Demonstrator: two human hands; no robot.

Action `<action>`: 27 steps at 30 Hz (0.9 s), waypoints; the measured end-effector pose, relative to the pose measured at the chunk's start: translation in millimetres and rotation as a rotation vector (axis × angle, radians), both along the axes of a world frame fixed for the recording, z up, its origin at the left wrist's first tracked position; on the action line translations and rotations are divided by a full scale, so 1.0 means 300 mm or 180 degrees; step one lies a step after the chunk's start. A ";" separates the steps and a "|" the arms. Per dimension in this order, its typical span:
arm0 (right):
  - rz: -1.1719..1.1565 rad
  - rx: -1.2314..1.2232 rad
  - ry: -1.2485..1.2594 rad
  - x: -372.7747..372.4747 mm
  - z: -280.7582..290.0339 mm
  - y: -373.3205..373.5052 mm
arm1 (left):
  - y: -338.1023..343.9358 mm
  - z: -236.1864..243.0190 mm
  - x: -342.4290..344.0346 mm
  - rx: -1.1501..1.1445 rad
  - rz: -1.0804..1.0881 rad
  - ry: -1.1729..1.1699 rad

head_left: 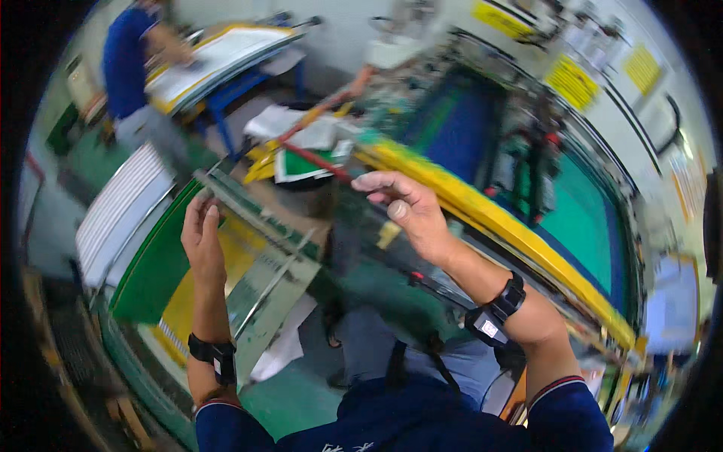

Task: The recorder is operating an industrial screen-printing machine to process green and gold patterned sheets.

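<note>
Left hand (203,245) in the head view's half-curled, nothing visibly in it, right by the green sheet (151,286); can't tell if they touch. Right hand (418,215) looks loose and empty too, fingertips near the red bar (316,160), beside a long yellow beam (527,254).

The left hand (202,233) is over a stand (292,280) on the left. The right hand (410,211) is near the bar (501,232) of a machine (580,218) on the right. Farther back, a person (124,64) stands beside a table (245,47).
</note>
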State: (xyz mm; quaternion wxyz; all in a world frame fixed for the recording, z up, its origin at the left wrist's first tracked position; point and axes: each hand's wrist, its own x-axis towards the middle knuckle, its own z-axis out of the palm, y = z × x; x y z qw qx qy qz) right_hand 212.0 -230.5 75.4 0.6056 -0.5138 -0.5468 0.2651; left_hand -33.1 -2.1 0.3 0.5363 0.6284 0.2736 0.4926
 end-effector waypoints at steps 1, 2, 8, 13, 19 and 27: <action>-0.0167 0.0010 0.0121 0.032 0.025 -0.111 | -0.055 0.011 0.107 -0.0007 -0.0294 -0.0076; -0.0372 0.0065 0.0087 0.055 0.050 -0.223 | -0.131 0.043 0.196 0.0042 -0.0500 -0.0108; -0.1547 -0.0003 -0.0762 0.258 -0.012 -0.637 | -0.495 0.163 0.696 0.0594 -0.1450 -0.0560; -0.2354 0.0388 -0.1829 0.405 -0.207 -1.036 | -0.709 0.117 0.974 0.0822 -0.2038 -0.0273; -0.3472 0.0254 -0.3039 0.474 -0.176 -1.347 | -0.845 0.131 1.208 0.1391 -0.1762 0.0470; -0.3641 0.0206 -0.3197 0.546 -0.263 -1.306 | -0.783 0.084 1.247 0.1152 -0.1436 0.0377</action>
